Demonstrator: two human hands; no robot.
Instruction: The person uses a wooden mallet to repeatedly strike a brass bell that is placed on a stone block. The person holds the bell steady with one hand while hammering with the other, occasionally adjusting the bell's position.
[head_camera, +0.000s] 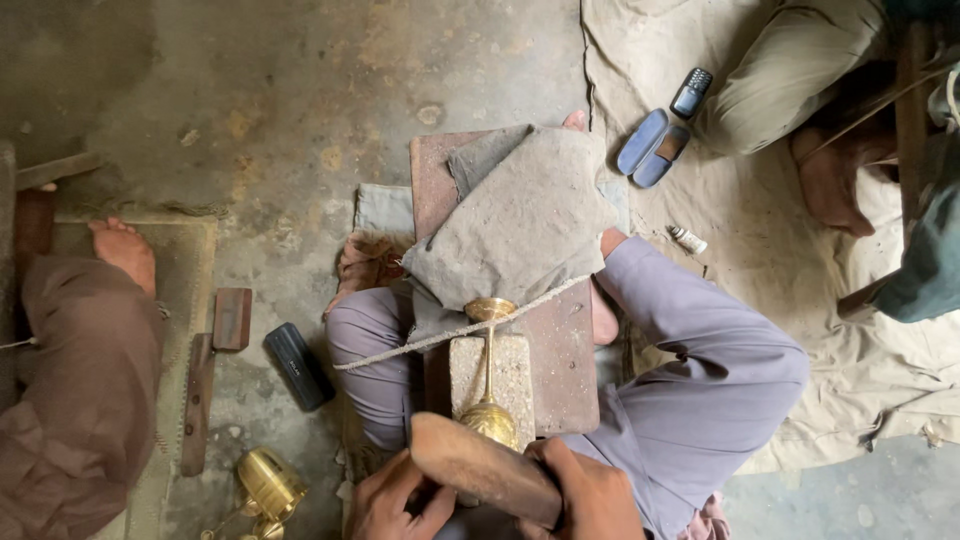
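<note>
A rough grey concrete floor (300, 80), stained with yellowish patches, fills the upper left of the view in flat, even light with no hard shadows. To the right of that bare floor a dusty beige cloth (760, 230) is spread out, wrinkled, and on it lie a blue case (652, 148) opened in two halves, a small dark phone (691, 93) just beside the case, and a little white tube (688, 239) nearer the cloth's lower part. To the left of the bare floor lies a worn mat (190, 250), with a flat wooden tool (200, 395) at its edge and a small black box (297, 365) just right of that.
</note>
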